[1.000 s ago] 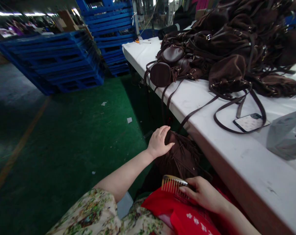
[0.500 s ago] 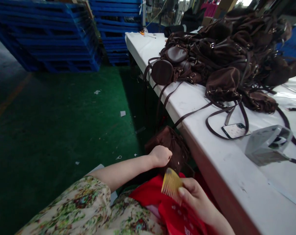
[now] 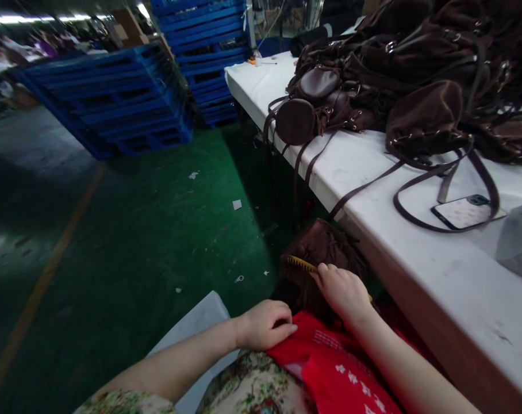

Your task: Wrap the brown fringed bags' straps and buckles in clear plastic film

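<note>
My right hand (image 3: 342, 290) is closed around a yellow comb (image 3: 302, 264), whose teeth lie against a dark brown suede-like bag (image 3: 325, 244). The bag hangs low beside the table edge, in front of my lap, with a strap running up onto the tabletop. Nearer to me, my left hand (image 3: 267, 325) is curled at the edge of a red apron (image 3: 330, 356) with white print, its thumb against the cloth. Part of its fingers is hidden. The lower part of the bag is dark and partly covered by my right hand.
A white-topped table (image 3: 420, 282) runs along the right, bearing a heap of brown bags (image 3: 416, 69). Their loose straps hang over its edge. A phone (image 3: 468, 211) and a translucent plastic item (image 3: 519, 241) lie nearer. Blue pallets (image 3: 114, 103) stand beyond the green floor (image 3: 209, 218).
My left hand has let go of the bag and drawn back to the red apron. My right hand has moved forward, bringing the comb onto the bag. The view has shifted left.
</note>
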Motion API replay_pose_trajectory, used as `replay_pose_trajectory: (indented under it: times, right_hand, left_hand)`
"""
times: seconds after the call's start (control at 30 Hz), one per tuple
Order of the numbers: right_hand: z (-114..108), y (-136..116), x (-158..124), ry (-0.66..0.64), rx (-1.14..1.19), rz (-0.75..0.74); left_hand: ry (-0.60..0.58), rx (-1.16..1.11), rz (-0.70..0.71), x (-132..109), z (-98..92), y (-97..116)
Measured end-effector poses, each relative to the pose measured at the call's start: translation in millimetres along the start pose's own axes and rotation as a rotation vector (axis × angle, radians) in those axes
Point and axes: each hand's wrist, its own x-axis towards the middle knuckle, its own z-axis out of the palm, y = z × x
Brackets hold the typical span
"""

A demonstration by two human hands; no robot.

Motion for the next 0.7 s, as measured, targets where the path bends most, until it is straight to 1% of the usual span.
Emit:
replay_pose_trajectory:
  times: [0.1, 0.2, 0.27, 0.3, 0.33, 0.37, 0.4, 0.47, 0.5, 0.57, 0.6, 0.67, 0.7]
  right_hand:
    - [-8, -8, -2, -0.157, 0.033, 0.007]
    - [-13, -8, -9, -0.271, 0.07, -0.013]
    - [-14, -6, -16, -0.349, 0.11, -0.036]
    - [-13, -5, -20, -0.385, 0.136, -0.045]
    - [-13, -4, -25, -0.414, 0.168, -0.051]
    - [-12, -2, -29, -0.431, 0.204, -0.054]
    - [-13, -1, -33, -0.441, 0.248, -0.055]
    - [-15, 3, -41, -0.449, 0.354, -0.058]
    - [-16, 5, -44, -0.448, 0.413, -0.055]
    - [-20, 10, -49, -0.445, 0.536, -0.035]
    - [-21, 13, -51, -0.441, 0.59, -0.021]
    - [-22, 17, -54, -0.429, 0.667, 0.008]
    - [-22, 18, -55, -0.434, 0.702, 0.016]
  left_hand:
    - [0.105, -0.032, -0.083, -3, -12.8, -5]
    - [0.271, -0.077, -0.153, 0, -37.3, -9]
    - [0.365, -0.166, -0.153, 7, -55.2, -12]
    - [0.385, -0.236, -0.138, 12, -63.2, -14]
    - [0.379, -0.32, -0.117, 19, -70.0, -16]
    - [0.347, -0.409, -0.096, 27, -75.3, -18]
    - [0.288, -0.491, -0.076, 36, -78.8, -19]
    - [0.114, -0.601, -0.049, 54, -80.3, -18]
    - [0.016, -0.621, -0.038, 63, -78.4, -16]
    - [-0.147, -0.578, 0.018, 78, -70.7, -10]
    - [-0.194, -0.522, 0.066, 85, -65.8, -7]
    - [-0.221, -0.386, 0.151, 94, -56.3, -2]
    - [-0.221, -0.342, 0.169, 98, -52.4, 1]
